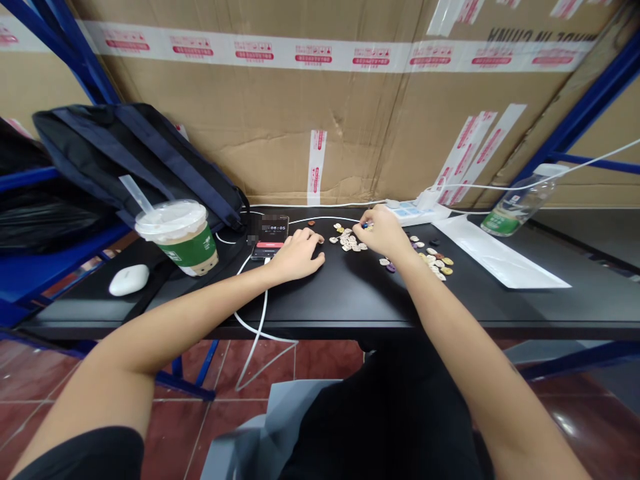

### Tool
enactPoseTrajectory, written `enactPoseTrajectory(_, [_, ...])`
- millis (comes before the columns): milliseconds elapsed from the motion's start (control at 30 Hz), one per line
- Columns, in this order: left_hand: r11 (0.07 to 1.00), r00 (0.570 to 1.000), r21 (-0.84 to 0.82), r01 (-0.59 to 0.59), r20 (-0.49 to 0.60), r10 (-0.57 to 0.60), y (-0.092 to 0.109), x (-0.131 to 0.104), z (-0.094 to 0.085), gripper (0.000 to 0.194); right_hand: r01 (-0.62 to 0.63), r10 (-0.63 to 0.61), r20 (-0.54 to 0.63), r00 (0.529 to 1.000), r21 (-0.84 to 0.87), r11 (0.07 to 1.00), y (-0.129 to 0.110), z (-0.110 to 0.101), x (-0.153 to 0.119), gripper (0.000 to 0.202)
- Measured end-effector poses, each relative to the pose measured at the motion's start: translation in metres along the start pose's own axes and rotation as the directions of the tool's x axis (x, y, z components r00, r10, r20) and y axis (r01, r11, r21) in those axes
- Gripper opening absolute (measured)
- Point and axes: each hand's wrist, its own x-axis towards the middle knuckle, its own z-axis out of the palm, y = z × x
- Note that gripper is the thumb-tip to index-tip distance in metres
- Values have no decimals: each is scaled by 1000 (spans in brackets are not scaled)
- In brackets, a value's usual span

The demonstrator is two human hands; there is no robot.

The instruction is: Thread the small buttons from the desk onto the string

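Black desk (350, 300), centre frame: right hand (383, 232) pinches a small dark bead-like piece, fingertips closed on it, at the right edge of the pale beads cluster (349, 240). Left hand (299, 255) lies palm-down, loosely curled, holding nothing, just left of that cluster. Cluster sits between both hands, right hand touching nearer. More mixed beads (434, 261) scattered right of the wrist. Phone (270, 239) just left of left hand

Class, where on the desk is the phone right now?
The phone lies left of centre on the black desk, just beyond the left hand and right of the iced drink cup.
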Motion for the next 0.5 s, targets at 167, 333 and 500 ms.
enactPoseTrajectory(167, [998,1000,-52,-19,-13,19,2,-1,-1,37,16,-17,82,997,21,1000,-7,-5,-1,16])
enactPoseTrajectory(333, [993,996,-88,-84,-22,82,5,-1,-4,29,97,-100,140,985,32,995,-9,-7,-2,17])
enactPoseTrajectory(500, [978,984,-108,-176,-30,174,7,-1,-5,23,120,-119,88,989,1,993,-10,-8,-2,17])
